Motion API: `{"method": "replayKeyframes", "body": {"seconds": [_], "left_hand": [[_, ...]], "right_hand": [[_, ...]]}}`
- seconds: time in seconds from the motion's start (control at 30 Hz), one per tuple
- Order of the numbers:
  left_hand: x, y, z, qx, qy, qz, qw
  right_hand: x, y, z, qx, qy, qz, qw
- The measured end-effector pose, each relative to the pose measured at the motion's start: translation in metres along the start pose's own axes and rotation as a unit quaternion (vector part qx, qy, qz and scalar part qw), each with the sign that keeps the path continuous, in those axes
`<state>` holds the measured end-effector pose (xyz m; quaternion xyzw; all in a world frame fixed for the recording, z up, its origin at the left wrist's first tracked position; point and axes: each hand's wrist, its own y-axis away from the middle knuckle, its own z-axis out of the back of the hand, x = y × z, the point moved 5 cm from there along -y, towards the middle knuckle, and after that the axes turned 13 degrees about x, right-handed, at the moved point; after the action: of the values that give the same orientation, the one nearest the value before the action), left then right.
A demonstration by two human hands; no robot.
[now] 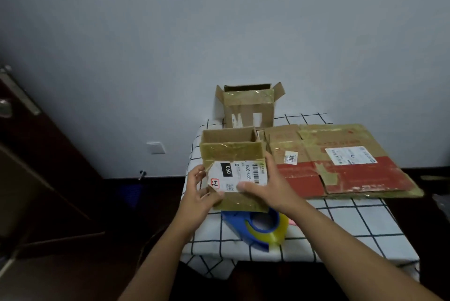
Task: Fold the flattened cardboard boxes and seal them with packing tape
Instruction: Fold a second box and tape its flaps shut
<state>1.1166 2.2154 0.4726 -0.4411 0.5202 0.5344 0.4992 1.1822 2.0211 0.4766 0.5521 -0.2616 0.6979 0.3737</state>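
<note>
Small box (pixel 233 154): being held open-topped over the near left part of the table (pixel 341 222), above the tape dispenser (pixel 258 225).
Left hand (pixel 202 191): fingers being curled round the box's left edge.
Right hand (pixel 270 186): thumb being pressed on the shipping label (pixel 239 175), fingers being wrapped round the right side.
Flattened cardboard (pixel 341 159): being left lying flat at the right.
Second open box (pixel 248 105): being left standing against the wall.

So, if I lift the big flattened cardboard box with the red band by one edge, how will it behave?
The large flattened brown cardboard box with the red band will probably sag or hinge, since creases and loose flaps cross it. It looks thin, so likely light. It overhangs the checked tablecloth at the right, so a push might slide it off.
</note>
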Motion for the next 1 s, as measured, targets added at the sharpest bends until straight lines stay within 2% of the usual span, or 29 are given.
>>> {"method": "replayKeyframes", "body": {"seconds": [0.2,0.4,0.6,0.77,0.83,0.9,1.0], "left_hand": [[-0.001,0.004,0.043,0.032,0.033,-0.025,0.999],[-0.002,0.003,0.060,0.039,-0.008,-0.037,0.999],[-0.005,0.006,0.065,-0.002,-0.044,-0.073,0.996],[-0.007,0.001,0.058,-0.024,-0.104,-0.078,0.991],[0.002,-0.004,0.056,-0.027,-0.132,-0.057,0.989],[0.019,-0.009,0.052,-0.006,-0.163,0.002,0.987],[0.038,-0.016,0.039,0.032,-0.180,0.053,0.982]], "right_hand": [[0.008,-0.008,-0.020,0.034,0.081,-0.002,0.996],[0.009,-0.021,-0.029,0.062,0.112,0.008,0.992],[0.023,-0.022,-0.031,-0.015,0.098,0.087,0.991],[0.029,-0.036,-0.036,0.005,0.080,0.081,0.993],[0.024,-0.046,-0.038,0.008,0.090,0.063,0.994],[0.014,-0.055,-0.040,0.011,0.087,0.024,0.996],[0.002,-0.061,-0.044,0.005,0.034,-0.022,0.999]]}}
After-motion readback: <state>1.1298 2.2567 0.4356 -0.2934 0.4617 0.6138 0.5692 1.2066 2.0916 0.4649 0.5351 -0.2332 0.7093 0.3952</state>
